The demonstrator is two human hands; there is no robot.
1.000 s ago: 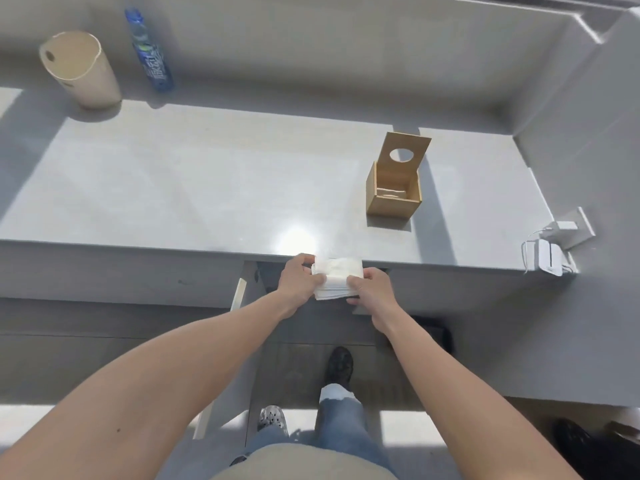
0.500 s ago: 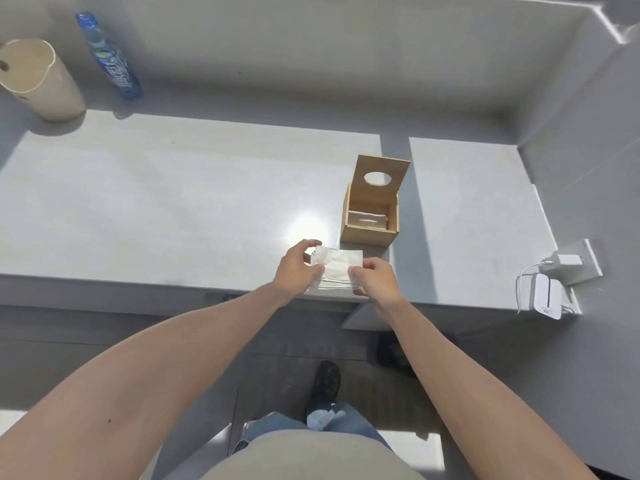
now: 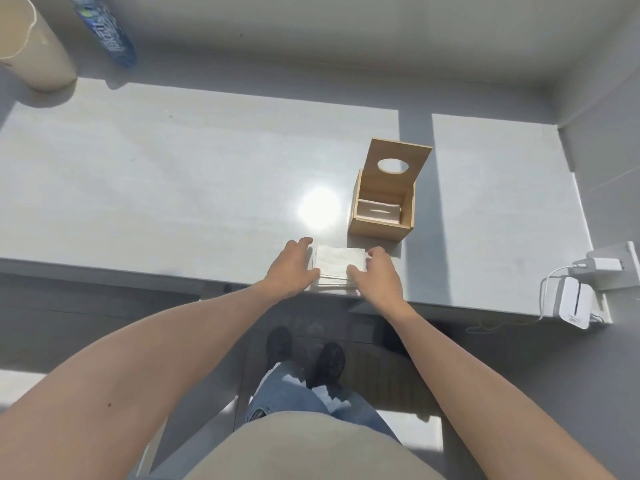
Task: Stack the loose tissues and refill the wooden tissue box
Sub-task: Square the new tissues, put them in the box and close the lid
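stack of tissues [image 3: 341,268]: one squared white pile on the near edge of the counter [image 3: 173,188], just in front of the wooden box [image 3: 381,209] and slightly to its left, near it but not touching.
left hand [image 3: 294,268]: fingers curved against the left side of the pile, thumb at its near corner, pressing in and not lifting.
right hand [image 3: 375,275]: fingers cupped on the right side and near right corner, holding the pile from the other side.
wooden box: upright, hinged lid [image 3: 398,164] tipped back open, oval hole in the lid; a low layer of tissue lies at the bottom.
step in hand: by my reading, squaring the pile before it goes into the box.
risk, edge: the pile sits right at the counter lip, so a push toward the body could send sheets to the floor.
risk, grip: a two-sided squeeze on soft sheets may bow the pile and let the middle ones slip out.
risk, fit: the opening looks close to the pile's width, so a skewed entry could snag corners on the wall.
risk, lid: it stands unsupported and a knock might drop it shut.
count: two hands, one pile, one box, one lid.
count, bystanders: one bottle [image 3: 105,29], one beige tube [image 3: 31,46], one plugged charger [image 3: 602,263].
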